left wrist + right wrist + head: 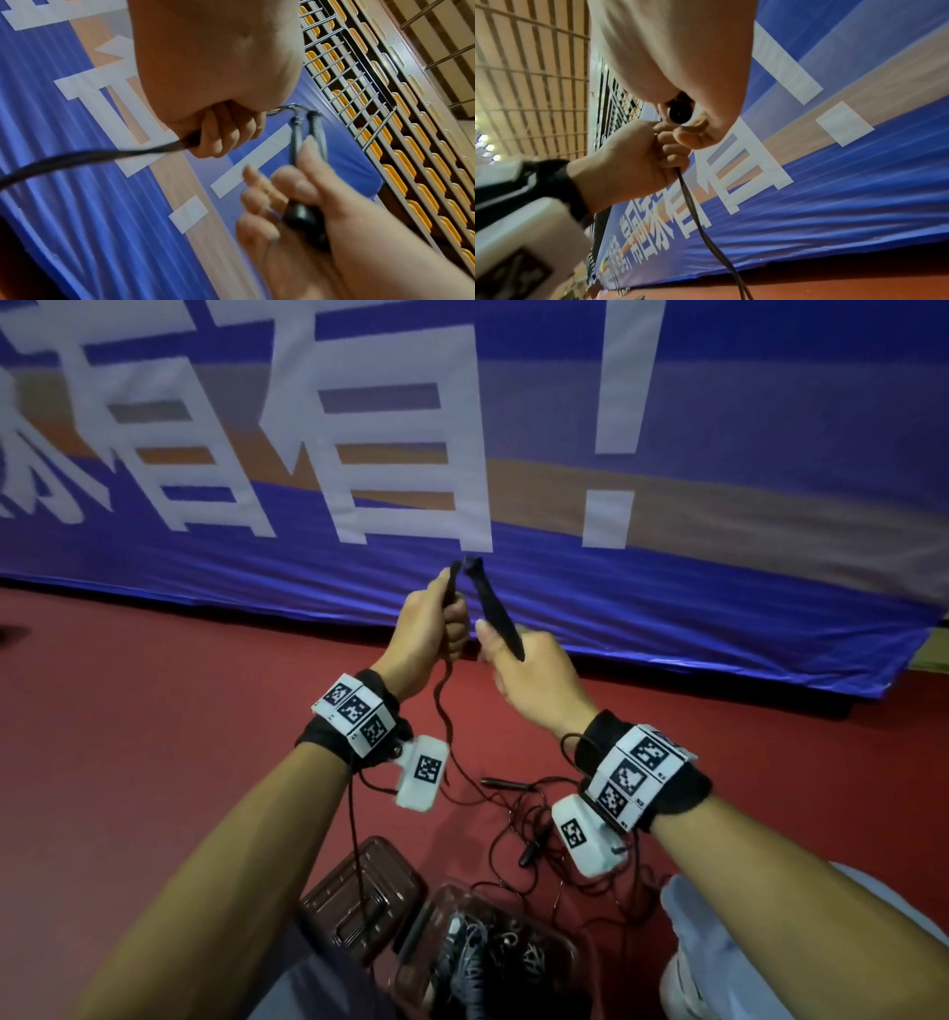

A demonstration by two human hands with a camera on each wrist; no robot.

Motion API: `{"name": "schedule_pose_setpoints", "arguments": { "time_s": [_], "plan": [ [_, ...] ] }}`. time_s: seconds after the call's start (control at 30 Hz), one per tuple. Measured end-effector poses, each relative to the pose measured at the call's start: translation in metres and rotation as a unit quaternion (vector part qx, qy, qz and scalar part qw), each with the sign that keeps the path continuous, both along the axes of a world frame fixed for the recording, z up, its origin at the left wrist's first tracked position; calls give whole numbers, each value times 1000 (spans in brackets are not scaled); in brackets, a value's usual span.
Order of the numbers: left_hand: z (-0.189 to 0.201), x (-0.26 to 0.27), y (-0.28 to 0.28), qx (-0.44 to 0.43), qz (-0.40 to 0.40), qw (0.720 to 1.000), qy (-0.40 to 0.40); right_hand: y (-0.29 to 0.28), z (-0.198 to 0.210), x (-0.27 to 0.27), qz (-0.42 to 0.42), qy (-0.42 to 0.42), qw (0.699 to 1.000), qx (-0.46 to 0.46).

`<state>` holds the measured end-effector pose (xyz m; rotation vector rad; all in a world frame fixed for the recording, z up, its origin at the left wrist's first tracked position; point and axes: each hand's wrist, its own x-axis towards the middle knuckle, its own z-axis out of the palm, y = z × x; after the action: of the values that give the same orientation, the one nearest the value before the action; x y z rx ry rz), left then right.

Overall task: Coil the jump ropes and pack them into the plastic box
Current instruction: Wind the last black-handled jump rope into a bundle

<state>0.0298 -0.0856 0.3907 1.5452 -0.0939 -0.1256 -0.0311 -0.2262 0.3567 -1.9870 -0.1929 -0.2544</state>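
Both hands are raised in front of me over the red floor. My left hand (436, 629) is curled round the black jump rope (442, 706); its cord hangs from the fist down to the floor. In the left wrist view the cord (85, 156) leaves the curled fingers (218, 132), and a metal ring (282, 108) shows on their far side. My right hand (513, 654) grips the rope's black handle (495, 608), which points up and leans toward the left hand. The clear plastic box (562, 952) stands open below my arms, with dark ropes inside.
The box lid (359, 891) lies on the floor to the left of the box. More black ropes (518, 814) lie tangled on the floor between my wrists. A blue banner (719, 618) closes off the far side. My knee (719, 947) is at the lower right.
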Motion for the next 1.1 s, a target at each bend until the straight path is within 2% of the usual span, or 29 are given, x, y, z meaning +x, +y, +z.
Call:
{"name": "schedule_pose_setpoints", "arguments": {
  "time_s": [0.1, 0.17, 0.27, 0.33, 0.4, 0.43, 0.5, 0.57, 0.6, 0.67, 0.73, 0.83, 0.93, 1.1],
  "plan": [
    [-10, -4, -2, 103, -24, 992, -69, 1, 17, 0, -33, -45, 991, 124],
    [-25, -7, -9, 162, -51, 981, -88, 0, 22, 1, -21, -62, 985, 162],
    [-46, -15, -24, 214, -120, 963, -110, 3, 17, 1, 3, -27, 981, 190],
    [-53, -18, -33, 228, -171, 954, -95, 0, 13, 5, -12, 7, 968, 250],
    [-55, -17, -36, 288, -181, 933, -118, -10, 15, 9, -20, 48, 953, 298],
    [-56, -15, -33, 323, -156, 921, -152, -16, 17, 9, -15, 71, 953, 293],
    [-54, -11, -22, 383, -47, 885, -259, -25, 16, 9, 13, 118, 967, 226],
    [-45, -6, -8, 431, 62, 815, -383, -28, 10, 5, 50, 168, 976, 127],
    [-40, -3, -2, 453, 78, 779, -427, -27, 7, 1, 74, 195, 973, 94],
    [-34, 2, 7, 506, 55, 716, -478, -23, 2, -5, 132, 243, 958, 81],
    [-33, 4, 15, 520, 44, 669, -529, -19, 2, -11, 173, 283, 938, 97],
    [-33, 5, 23, 541, 33, 597, -591, -20, 7, -16, 191, 327, 921, 97],
    [-30, 0, 26, 540, 30, 578, -611, -25, 10, -17, 197, 347, 912, 91],
    [-27, -6, 32, 559, 15, 573, -599, -24, 11, -20, 225, 353, 902, 106]
  ]
}}
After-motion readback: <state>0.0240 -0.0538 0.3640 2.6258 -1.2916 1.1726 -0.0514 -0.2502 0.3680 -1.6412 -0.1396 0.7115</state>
